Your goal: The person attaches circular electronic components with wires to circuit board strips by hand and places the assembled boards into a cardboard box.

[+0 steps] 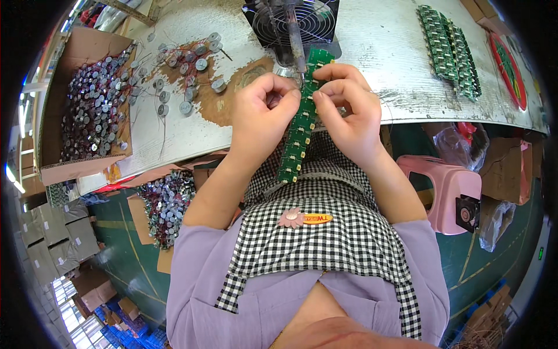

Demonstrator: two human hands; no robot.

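A long strip of green circuit boards (297, 135) runs from under the fan's front edge toward my apron, tilted slightly, with small pale parts along it. My right hand (353, 109) is closed at the strip's right edge, its thumb and forefinger touching the board. On the left edge my left hand (263, 106) pinches with curled fingers; what lies in them is mostly hidden. The tip of an upright soldering iron (296, 46) comes down between both hands, close to the strip.
Behind the iron stands a black fan (293, 26). Small round motors with wires (186, 107) lie loose at left, beside a cardboard box (53, 110) full of them. More green board strips (447, 52) lie at right, near a red-rimmed round object (507, 70). A pink case (444, 195) stands below the table.
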